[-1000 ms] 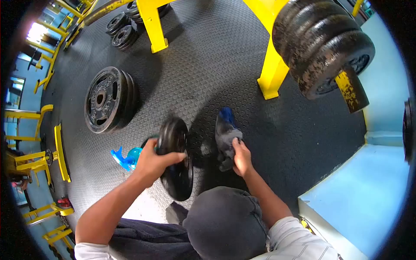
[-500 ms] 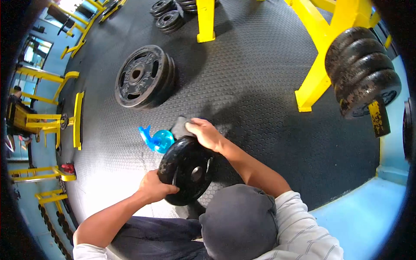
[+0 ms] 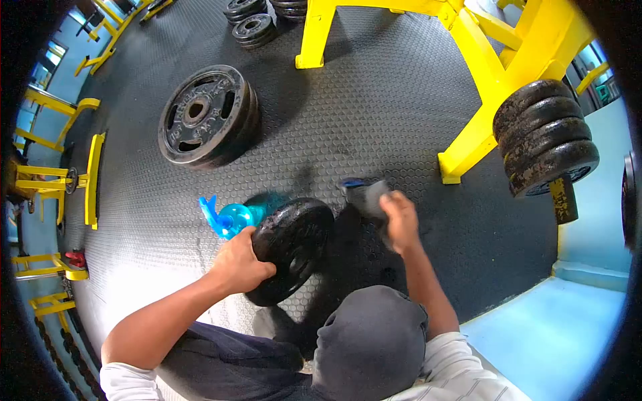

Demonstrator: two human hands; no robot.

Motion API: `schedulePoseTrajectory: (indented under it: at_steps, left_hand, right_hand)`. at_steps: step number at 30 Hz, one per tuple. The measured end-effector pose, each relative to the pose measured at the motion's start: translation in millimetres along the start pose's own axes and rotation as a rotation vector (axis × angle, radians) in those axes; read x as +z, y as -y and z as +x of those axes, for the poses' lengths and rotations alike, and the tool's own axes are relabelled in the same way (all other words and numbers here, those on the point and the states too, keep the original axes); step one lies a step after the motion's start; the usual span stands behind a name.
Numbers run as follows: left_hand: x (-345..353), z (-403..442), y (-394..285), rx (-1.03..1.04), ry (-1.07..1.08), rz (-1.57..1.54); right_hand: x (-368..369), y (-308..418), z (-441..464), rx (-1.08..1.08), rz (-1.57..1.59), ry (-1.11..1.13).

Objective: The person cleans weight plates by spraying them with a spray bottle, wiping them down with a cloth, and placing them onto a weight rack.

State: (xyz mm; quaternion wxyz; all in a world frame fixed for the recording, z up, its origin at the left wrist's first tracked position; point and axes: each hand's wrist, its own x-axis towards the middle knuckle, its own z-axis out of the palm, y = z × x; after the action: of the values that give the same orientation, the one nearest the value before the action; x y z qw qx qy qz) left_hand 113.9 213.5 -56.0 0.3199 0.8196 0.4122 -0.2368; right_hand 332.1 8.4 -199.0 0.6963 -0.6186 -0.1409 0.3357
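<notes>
My left hand (image 3: 244,262) grips the left edge of a black weight plate (image 3: 301,244), which is tilted up off the floor. Out to the right of the plate, my right hand (image 3: 402,219) is closed on a grey cloth (image 3: 368,199); a dark blue patch shows at the cloth's far end, and motion blurs it. A translucent blue spray bottle (image 3: 237,217) is just beyond my left hand, partly hidden behind the plate.
A stack of large weight plates (image 3: 204,117) lies on the black rubber floor ahead. Smaller plates (image 3: 254,30) are stacked farther back. On the right, a yellow rack (image 3: 468,137) carries several plates (image 3: 548,134) on a peg. A person's head in a grey cap (image 3: 371,334) fills the lower middle.
My right hand has moved off the plate's top edge to the right, taking the cloth with it. The left hand still grips the plate, whose face has turned slightly.
</notes>
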Motion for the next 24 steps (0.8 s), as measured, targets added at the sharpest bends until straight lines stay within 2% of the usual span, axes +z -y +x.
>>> schedulePoseTrajectory:
  at_steps: [1,3,4,5,7,8,9,10,11,13,16,19,21,23,24]
  left_hand:
    - [-1.8,-1.0,-3.0,0.01,-0.013,0.034]
    - [-4.1,-2.7,-8.9,0.027,0.002,0.043]
    - [-5.1,-4.6,-10.9,0.031,0.014,0.062]
    - [-6.0,-8.8,-13.3,0.025,0.015,0.047]
    - [-7.3,-14.1,-17.8,0.061,0.053,0.054]
    - [-2.7,-14.4,-13.7,0.113,0.034,0.064]
    - [-7.7,-16.1,-18.5,0.096,0.105,0.076]
    - [-8.8,-16.1,-19.8,0.102,0.129,0.08]
    - [-7.7,-16.8,-20.0,0.108,0.153,0.088]
    - [-6.2,-14.2,-22.6,0.133,0.153,0.068]
    - [-9.4,-13.9,-32.8,0.137,0.166,-0.026]
    - [-5.9,-15.1,-41.9,0.132,0.169,-0.108]
    - [6.6,-11.7,-42.4,0.068,0.103,-0.102]
    - [20.9,-1.8,-35.6,0.071,0.084,-0.152]
    - [23.0,-6.7,-32.8,0.077,0.047,-0.163]
  right_hand:
    - [8.0,0.9,-1.3,0.027,-0.264,0.056]
    - [30.6,22.4,-9.7,0.037,-1.246,0.219]
    - [31.1,9.4,-13.5,-0.513,-1.389,0.007]
    - [36.0,10.6,-7.6,-0.517,-1.397,0.022]
    - [48.1,19.7,11.6,-0.446,-0.882,0.133]
    - [52.9,6.5,11.9,0.041,-0.293,0.227]
    - [55.0,9.7,12.2,0.135,-0.289,0.32]
    - [59.1,5.3,11.7,0.054,-0.353,0.374]
    - [63.7,4.3,11.0,0.013,-0.389,0.364]
    - [58.9,-4.1,17.6,0.155,-0.249,0.34]
    - [61.3,17.5,5.6,0.12,-0.46,0.235]
    - [57.0,54.9,-17.5,0.357,-0.441,0.201]
    - [47.9,70.9,-44.2,0.371,-0.483,0.207]
    - [49.0,115.0,-71.1,0.487,-0.678,0.218]
    - [44.4,121.0,-88.7,0.501,-0.666,0.206]
